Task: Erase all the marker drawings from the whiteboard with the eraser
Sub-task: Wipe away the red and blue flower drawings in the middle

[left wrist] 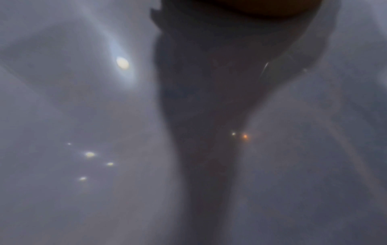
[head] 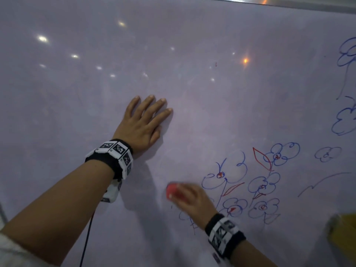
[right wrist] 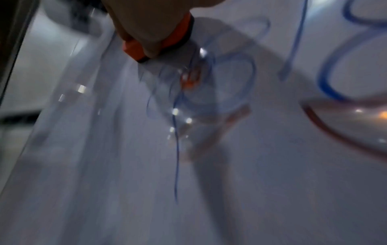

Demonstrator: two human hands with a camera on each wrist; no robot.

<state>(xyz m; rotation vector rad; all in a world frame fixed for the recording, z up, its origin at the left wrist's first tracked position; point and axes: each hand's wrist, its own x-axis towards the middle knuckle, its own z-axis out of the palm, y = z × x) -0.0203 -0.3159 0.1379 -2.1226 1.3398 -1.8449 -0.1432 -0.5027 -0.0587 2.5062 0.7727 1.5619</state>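
**Working the eraser into the flower cluster**

The right hand (head: 190,199) grips the red eraser (head: 173,191), fingers curled over its back, and presses it against the whiteboard (head: 96,83) at the left edge of the cluster of blue and red flower drawings (head: 260,185). The hand and eraser are motion-blurred, so a stroke seems to be under way. In the right wrist view the eraser's dark felt edge meets the board just beside a faint, half-wiped blue loop (right wrist: 230,82).

The left hand (head: 143,122) lies flat on the board above and left of the cluster, fingers straight and spread, holding nothing; it looks like a brace.

Judging from this, the area around the left hand is wiped, with only faint smears, while the cluster is largely intact. More blue flowers (head: 346,83) stand further right of the cluster, near the board's edge, along with a small flower (head: 327,154) and a thin squiggle line (head: 323,183).

To do this step well:
- Keep the felt face flat on the board, not tipped on a corner.
- Use overlapping passes from the cluster's left edge rightward.
- Go back over the stems below the hand, which are easily missed.
- Press firmly on the red marks, since they may smear.
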